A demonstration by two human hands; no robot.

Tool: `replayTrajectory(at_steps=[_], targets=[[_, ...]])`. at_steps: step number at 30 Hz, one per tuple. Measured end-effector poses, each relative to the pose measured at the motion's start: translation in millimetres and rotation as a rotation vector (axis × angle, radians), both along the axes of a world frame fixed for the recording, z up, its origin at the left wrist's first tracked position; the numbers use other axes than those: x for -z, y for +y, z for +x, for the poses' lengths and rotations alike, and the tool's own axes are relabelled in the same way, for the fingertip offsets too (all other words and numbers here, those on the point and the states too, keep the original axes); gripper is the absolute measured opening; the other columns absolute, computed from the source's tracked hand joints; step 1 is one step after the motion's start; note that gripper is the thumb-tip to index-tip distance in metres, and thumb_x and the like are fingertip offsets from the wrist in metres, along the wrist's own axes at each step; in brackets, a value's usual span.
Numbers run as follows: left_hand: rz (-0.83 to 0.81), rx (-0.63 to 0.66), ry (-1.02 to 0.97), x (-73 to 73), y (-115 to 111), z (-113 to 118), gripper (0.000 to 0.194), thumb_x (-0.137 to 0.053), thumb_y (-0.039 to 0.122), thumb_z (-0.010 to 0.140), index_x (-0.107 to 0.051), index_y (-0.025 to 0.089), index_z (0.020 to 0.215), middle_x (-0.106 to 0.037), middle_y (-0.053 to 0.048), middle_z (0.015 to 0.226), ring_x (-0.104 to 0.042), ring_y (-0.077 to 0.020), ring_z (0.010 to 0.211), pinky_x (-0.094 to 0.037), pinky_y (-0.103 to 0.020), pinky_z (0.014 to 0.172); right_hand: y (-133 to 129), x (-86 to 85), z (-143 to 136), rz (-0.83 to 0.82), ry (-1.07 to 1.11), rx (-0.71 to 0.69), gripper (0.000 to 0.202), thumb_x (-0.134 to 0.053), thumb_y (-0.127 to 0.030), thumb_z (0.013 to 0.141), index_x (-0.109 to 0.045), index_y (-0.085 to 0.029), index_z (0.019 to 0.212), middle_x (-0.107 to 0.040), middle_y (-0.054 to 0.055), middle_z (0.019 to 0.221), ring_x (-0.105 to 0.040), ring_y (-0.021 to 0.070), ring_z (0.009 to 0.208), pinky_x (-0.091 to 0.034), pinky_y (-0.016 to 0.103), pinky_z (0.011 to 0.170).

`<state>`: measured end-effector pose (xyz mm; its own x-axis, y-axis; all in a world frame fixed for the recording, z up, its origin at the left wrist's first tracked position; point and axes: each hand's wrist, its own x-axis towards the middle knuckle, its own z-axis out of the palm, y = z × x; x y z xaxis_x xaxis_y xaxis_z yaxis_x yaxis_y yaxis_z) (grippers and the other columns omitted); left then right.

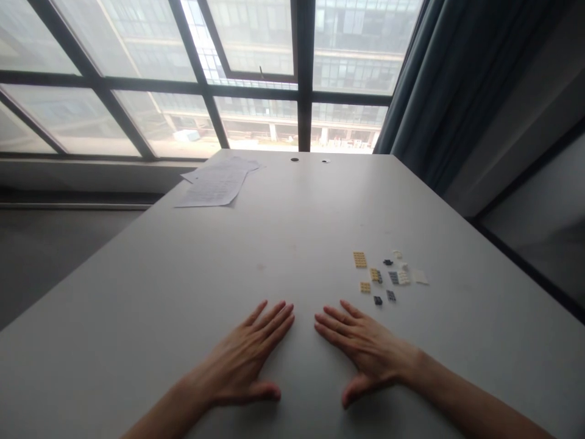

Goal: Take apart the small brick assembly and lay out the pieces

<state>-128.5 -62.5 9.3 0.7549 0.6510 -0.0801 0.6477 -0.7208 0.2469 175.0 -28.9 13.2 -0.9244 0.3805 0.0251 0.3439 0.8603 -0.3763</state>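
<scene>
Both my hands lie palm down on the white table (137, 292), fingers stretched out and thumbs pointing inward. My left hand (249, 356) is open with nothing in it. My right hand (363, 347) is open too, apart from the left and nearest to a group of small building bricks. In that group are a larger yellow brick (359, 260), a small yellow brick (365, 287), a yellow and grey piece (375, 275), a grey and white piece (399, 278), dark grey pieces such as one (378, 300) near my fingers, and a flat white piece (420, 277).
Printed paper sheets (212, 183) overlap at the table's far left. Two round spots, one dark (295, 160), sit near the far edge. Beyond stands a large window with a dark frame (304, 73). A blue-grey curtain (439, 91) hangs at the right.
</scene>
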Motion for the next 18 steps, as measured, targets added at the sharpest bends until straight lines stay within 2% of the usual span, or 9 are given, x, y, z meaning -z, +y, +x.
replayTrajectory(at_steps=[6, 9, 12, 14, 16, 18], targets=[[-0.040, 0.005, -0.036, -5.4, -2, 1, 0.103, -0.048, 0.074, 0.076, 0.001, 0.021, 0.150, -0.016, -0.013, 0.155, -0.017, -0.0312, 0.142, -0.009, -0.052, 0.117, -2, -4.2, 4, 0.015, -0.006, 0.008, 0.098, -0.054, -0.070, 0.077, -0.017, -0.016, 0.150, -0.030, 0.014, 0.151, -0.024, 0.0300, 0.141, -0.012, 0.050, 0.117], [-0.028, -0.001, -0.044, -2.1, -2, 0, 0.105, -0.049, 0.074, 0.075, 0.002, 0.022, 0.150, -0.017, -0.013, 0.155, -0.019, -0.0319, 0.142, -0.011, -0.053, 0.117, -4, -1.2, 3, 0.065, 0.007, 0.007, 0.097, -0.054, -0.069, 0.077, -0.021, -0.015, 0.149, -0.034, 0.015, 0.150, -0.026, 0.0297, 0.140, -0.016, 0.049, 0.116], [0.066, -0.038, -0.120, 7.3, -3, -5, 0.098, -0.050, 0.068, 0.080, -0.001, 0.023, 0.151, -0.023, -0.013, 0.154, -0.027, -0.0311, 0.140, -0.021, -0.051, 0.116, -5, 10.8, 3, 0.166, 0.112, 0.027, 0.080, -0.051, -0.065, 0.082, -0.039, -0.014, 0.142, -0.050, 0.015, 0.139, -0.040, 0.0283, 0.133, -0.026, 0.048, 0.112], [0.173, -0.148, -0.217, 13.5, -1, -7, 0.084, -0.048, 0.058, 0.087, -0.003, 0.025, 0.150, -0.029, -0.012, 0.152, -0.034, -0.0288, 0.137, -0.031, -0.047, 0.112, -3, 20.7, 5, 0.276, 0.266, 0.124, 0.053, -0.051, -0.053, 0.087, -0.056, -0.016, 0.125, -0.064, 0.013, 0.121, -0.053, 0.0257, 0.121, -0.036, 0.045, 0.106], [0.233, -0.218, -0.242, 16.7, 2, -4, 0.075, -0.046, 0.050, 0.091, -0.006, 0.028, 0.150, -0.031, -0.011, 0.151, -0.034, -0.0281, 0.137, -0.034, -0.046, 0.111, 2, 28.3, 11, 0.401, 0.362, 0.312, 0.035, -0.053, -0.043, 0.089, -0.062, -0.018, 0.111, -0.066, 0.012, 0.114, -0.055, 0.0257, 0.115, -0.039, 0.046, 0.102], [0.216, -0.178, -0.177, 16.6, 8, 6, 0.075, -0.047, 0.053, 0.089, -0.011, 0.027, 0.150, -0.028, -0.010, 0.153, -0.028, -0.0306, 0.139, -0.027, -0.052, 0.113, 9, 32.9, 24, 0.512, 0.316, 0.525, 0.045, -0.058, -0.049, 0.085, -0.060, -0.017, 0.116, -0.058, 0.016, 0.126, -0.045, 0.0325, 0.126, -0.034, 0.054, 0.104]])
